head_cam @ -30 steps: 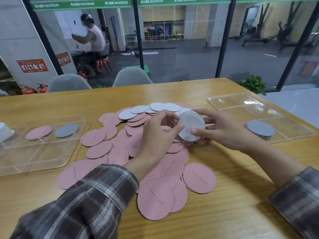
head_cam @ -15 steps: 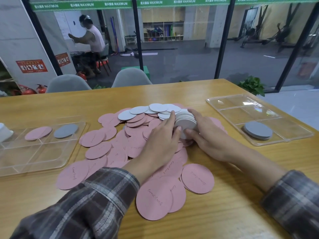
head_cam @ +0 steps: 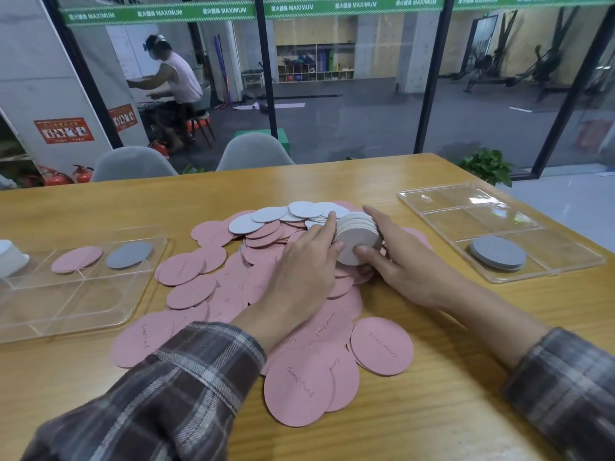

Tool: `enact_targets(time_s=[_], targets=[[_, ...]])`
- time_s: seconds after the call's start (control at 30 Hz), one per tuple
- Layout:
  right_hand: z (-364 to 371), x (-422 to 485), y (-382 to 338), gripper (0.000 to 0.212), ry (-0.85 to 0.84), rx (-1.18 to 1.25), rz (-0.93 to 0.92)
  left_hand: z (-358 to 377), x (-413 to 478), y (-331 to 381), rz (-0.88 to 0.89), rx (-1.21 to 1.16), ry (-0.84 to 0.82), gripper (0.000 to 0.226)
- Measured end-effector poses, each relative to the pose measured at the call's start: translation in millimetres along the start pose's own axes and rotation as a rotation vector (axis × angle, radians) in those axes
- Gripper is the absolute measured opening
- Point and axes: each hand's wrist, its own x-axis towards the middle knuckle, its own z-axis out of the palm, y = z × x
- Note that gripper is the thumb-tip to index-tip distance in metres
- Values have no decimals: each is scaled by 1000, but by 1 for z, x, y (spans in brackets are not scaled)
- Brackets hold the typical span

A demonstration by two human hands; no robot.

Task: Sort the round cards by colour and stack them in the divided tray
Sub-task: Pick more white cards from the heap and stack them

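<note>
Head view, left hand [head_cam: 306, 271] and right hand [head_cam: 406, 264] grasping white stack [head_cam: 357, 237], pink cards [head_cam: 298, 387] "Good luck", "MAXIMUM" banner [head_cam: 159, 13]

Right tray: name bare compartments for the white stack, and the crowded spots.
Bare: the clear divided tray's far compartments, the near one right of the grey round cards, and wooden table nearer than the tray. Crowded: pink round cards under the left hand, right hand and white round card stack.

A wooden table [head_cam: 432, 410] is carrying a spreading heap of pink cards [head_cam: 191, 292], white cards [head_cam: 301, 208] lying at its far side; the left tray [head_cam: 66, 304] and the right tray [head_cam: 446, 224], clear and divided, are flanking it.
</note>
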Motion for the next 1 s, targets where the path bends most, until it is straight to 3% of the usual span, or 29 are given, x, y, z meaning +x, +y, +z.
enact_targets(time_s=[0.13,0.3,0.47,0.6,1.0], targets=[[2,-3,2,71,-55,-126,9,3,0,-1,-22,74,-56,68],[3,-3,1,70,-61,-150,12,-1,1,0,-16,112,-102,56],[-3,-1,-1,52,-50,46,-11,-23,9,-2,-19,-65,-78,9],[-14,6,-13,33,-56,187,3,-52,13,3,-86,-176,-105,19],[22,50,-103,21,-128,197,-39,-141,-33,-49,-316,-346,-15,19]])
